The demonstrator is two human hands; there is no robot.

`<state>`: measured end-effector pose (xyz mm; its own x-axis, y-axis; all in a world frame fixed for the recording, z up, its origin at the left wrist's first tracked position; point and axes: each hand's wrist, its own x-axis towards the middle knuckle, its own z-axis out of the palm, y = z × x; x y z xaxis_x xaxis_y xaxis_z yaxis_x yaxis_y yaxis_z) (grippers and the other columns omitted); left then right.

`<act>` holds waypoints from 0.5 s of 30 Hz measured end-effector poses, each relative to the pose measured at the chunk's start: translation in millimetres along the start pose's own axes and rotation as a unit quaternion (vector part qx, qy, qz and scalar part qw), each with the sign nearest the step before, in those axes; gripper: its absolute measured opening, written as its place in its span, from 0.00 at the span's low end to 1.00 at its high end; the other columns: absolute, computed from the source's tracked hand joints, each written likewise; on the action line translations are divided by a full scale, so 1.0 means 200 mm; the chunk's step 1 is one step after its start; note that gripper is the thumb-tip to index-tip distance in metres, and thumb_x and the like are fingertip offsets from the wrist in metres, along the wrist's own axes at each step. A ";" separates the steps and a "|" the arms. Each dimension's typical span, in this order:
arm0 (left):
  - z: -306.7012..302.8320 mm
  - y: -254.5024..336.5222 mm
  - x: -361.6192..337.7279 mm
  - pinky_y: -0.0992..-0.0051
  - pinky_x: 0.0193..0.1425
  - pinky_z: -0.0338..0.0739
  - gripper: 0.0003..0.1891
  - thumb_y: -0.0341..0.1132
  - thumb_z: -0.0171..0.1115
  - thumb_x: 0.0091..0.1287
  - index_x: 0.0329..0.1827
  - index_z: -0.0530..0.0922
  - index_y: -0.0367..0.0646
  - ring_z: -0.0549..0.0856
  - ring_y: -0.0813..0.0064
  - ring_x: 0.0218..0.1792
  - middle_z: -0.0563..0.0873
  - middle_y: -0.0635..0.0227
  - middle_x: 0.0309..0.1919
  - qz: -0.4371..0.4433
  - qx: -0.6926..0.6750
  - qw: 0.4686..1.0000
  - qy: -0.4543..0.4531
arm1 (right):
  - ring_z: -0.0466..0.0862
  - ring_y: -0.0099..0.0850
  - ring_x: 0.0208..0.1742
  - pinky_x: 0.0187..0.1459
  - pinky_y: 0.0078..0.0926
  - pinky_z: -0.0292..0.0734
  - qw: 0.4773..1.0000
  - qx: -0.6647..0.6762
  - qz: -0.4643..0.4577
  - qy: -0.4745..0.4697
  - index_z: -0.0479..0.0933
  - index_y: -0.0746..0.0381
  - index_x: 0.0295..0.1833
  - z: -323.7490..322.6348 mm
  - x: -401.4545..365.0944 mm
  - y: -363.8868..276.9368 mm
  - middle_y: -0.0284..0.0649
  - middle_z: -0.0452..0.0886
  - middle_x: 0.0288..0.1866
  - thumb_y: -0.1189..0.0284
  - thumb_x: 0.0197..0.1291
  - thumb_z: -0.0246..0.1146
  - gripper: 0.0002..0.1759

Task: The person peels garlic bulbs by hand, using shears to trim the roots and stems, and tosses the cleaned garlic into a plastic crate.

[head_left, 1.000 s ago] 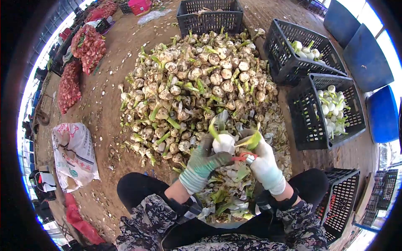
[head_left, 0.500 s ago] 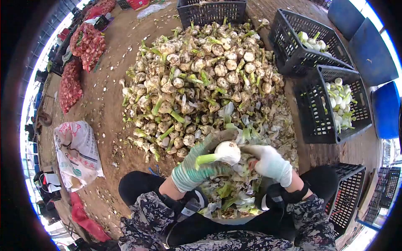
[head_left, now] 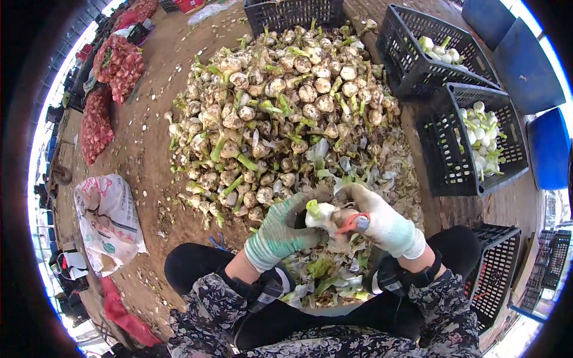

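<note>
In the head view, my left hand [head_left: 286, 230], in a green-and-white glove, is closed around a white garlic bulb [head_left: 323, 216] with a short green stem stub pointing up and left. My gloved right hand [head_left: 382, 224] is closed on a small red tool [head_left: 353, 223] with a greyish end; its exact kind is hard to make out. The tool lies against the right side of the bulb, where brownish skin shows. Both hands are above peelings [head_left: 325, 271] between my legs. Just beyond them rises a large heap of soiled garlic bulbs [head_left: 274, 119].
Black crates with white bulbs, one nearer [head_left: 471, 140] and one farther [head_left: 439, 53], stand at the right. Another black crate [head_left: 492, 274] is beside my right knee. A white sack [head_left: 110, 221] and red mesh bags [head_left: 98, 125] lie left. A blue barrel [head_left: 548, 149] stands far right.
The bulb has turned, its stem swinging from lower left to upward. My right hand has come against it, and the red tool now shows more clearly.
</note>
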<state>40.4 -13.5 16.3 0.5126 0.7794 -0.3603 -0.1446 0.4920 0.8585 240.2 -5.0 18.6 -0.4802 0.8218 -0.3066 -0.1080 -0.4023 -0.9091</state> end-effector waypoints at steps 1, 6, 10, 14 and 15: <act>0.00 0.00 0.00 0.75 0.57 0.69 0.35 0.21 0.67 0.47 0.61 0.65 0.40 0.75 0.76 0.52 0.76 0.68 0.50 -0.003 -0.009 1.000 0.003 | 0.76 0.23 0.37 0.38 0.19 0.74 0.999 -0.031 0.020 -0.014 0.66 0.70 0.51 -0.04 0.00 -0.02 0.37 0.75 0.36 0.63 0.55 0.62 0.26; 0.02 -0.01 0.03 0.73 0.56 0.71 0.34 0.22 0.68 0.44 0.59 0.68 0.39 0.76 0.75 0.50 0.77 0.67 0.50 0.057 0.072 0.994 0.051 | 0.77 0.23 0.35 0.37 0.20 0.74 0.998 0.058 0.009 0.003 0.70 0.68 0.46 -0.03 -0.03 -0.01 0.36 0.77 0.36 0.60 0.55 0.62 0.23; 0.03 0.00 0.02 0.72 0.58 0.68 0.36 0.23 0.69 0.41 0.59 0.68 0.40 0.75 0.75 0.52 0.77 0.68 0.51 0.039 0.057 0.997 0.016 | 0.77 0.22 0.34 0.36 0.19 0.74 0.997 -0.071 0.010 0.012 0.68 0.71 0.48 -0.07 -0.02 0.01 0.36 0.76 0.37 0.57 0.53 0.63 0.28; 0.00 0.00 0.01 0.74 0.56 0.71 0.31 0.20 0.64 0.47 0.59 0.67 0.37 0.75 0.76 0.51 0.76 0.65 0.51 0.048 -0.007 0.998 0.041 | 0.77 0.22 0.34 0.37 0.20 0.75 0.995 0.098 0.002 0.002 0.67 0.71 0.51 -0.07 -0.06 -0.02 0.35 0.75 0.38 0.54 0.53 0.64 0.32; 0.03 0.01 0.02 0.73 0.55 0.72 0.32 0.20 0.64 0.47 0.59 0.66 0.36 0.76 0.75 0.50 0.76 0.64 0.50 0.043 -0.001 0.997 0.069 | 0.78 0.24 0.34 0.37 0.23 0.76 0.996 0.084 0.013 0.022 0.71 0.69 0.48 -0.06 -0.06 -0.02 0.38 0.78 0.35 0.60 0.52 0.65 0.25</act>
<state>48.0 -11.2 19.5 0.3770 0.8645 -0.3326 -0.1842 0.4218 0.8878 257.4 -8.9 21.6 -0.4459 0.8262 -0.3443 -0.2429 -0.4820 -0.8419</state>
